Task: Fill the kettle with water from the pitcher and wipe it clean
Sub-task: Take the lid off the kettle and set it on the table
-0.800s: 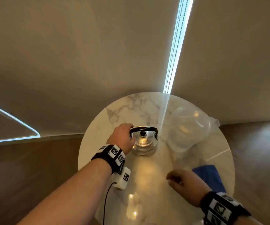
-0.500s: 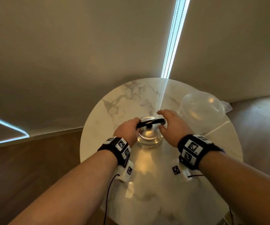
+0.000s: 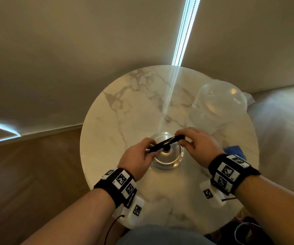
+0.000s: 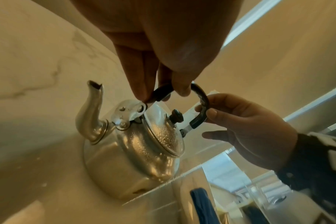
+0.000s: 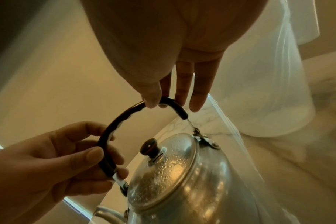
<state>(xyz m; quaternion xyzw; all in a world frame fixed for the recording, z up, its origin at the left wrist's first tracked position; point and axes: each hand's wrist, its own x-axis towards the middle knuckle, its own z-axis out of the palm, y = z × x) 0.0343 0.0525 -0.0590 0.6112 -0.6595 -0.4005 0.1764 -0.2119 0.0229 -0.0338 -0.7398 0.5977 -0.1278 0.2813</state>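
A shiny metal kettle [image 3: 171, 160] stands on the round marble table [image 3: 133, 106], its lid on, a dark knob on top and droplets across the lid [image 5: 163, 171]. Its spout [image 4: 90, 112] points to my left. Both hands hold the black arched handle [image 3: 165, 143]: my left hand [image 3: 149, 149] pinches the spout end [image 4: 159, 92], and my right hand [image 3: 181, 141] pinches the other end [image 5: 155, 103]. A clear plastic pitcher [image 3: 218, 103] stands at the back right, apart from the kettle. A blue cloth [image 3: 234, 150] lies to the right, partly hidden by my right wrist.
The table is small, with its rim close on every side and wood floor [image 3: 36, 174] around it. A beige wall [image 3: 72, 59] rises behind. Dark objects and cables [image 3: 245, 230] sit on the floor at the lower right.
My right hand has left the spot near the blue cloth and taken the kettle handle. My left hand stays at the kettle, now pinching the handle's other end.
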